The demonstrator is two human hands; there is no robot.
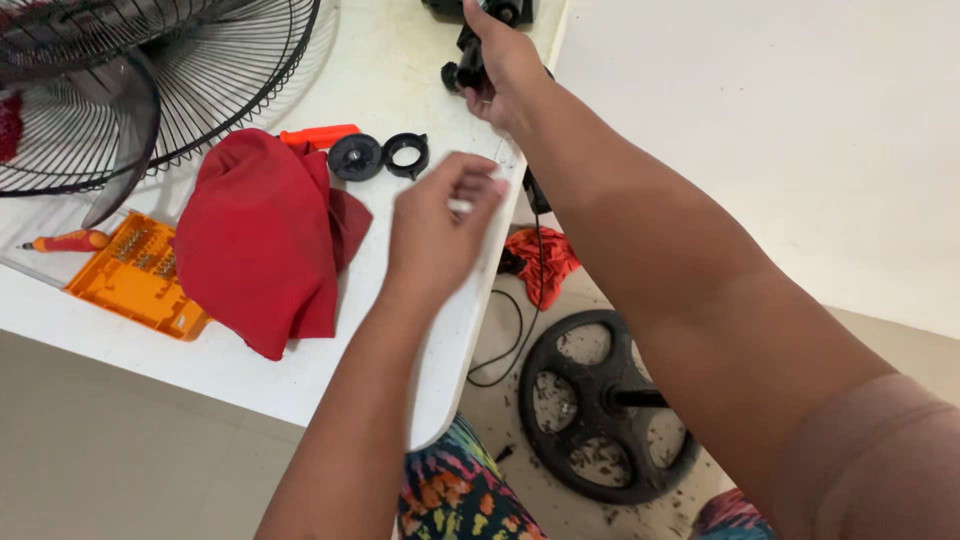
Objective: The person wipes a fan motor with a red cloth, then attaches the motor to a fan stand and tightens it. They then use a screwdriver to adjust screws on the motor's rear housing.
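My right hand point(505, 70) reaches to the far edge of the white table point(260, 375) and grips a black fan motor part point(468, 62) at the top of the view. My left hand point(440, 225) hovers over the table edge with fingers pinched together on a small pale piece point(462, 207); what it is I cannot tell. Two black round fan nuts point(378, 156) lie just beyond my left hand, beside a red cloth point(262, 240).
Black wire fan guards point(150, 80) lie at the table's far left. An orange screwdriver bit case point(135, 275), an orange screwdriver point(70, 241) and another orange tool point(318, 134) rest near the cloth. On the floor stand a dusty black round fan base point(600, 405), a cable and a red rag point(540, 262).
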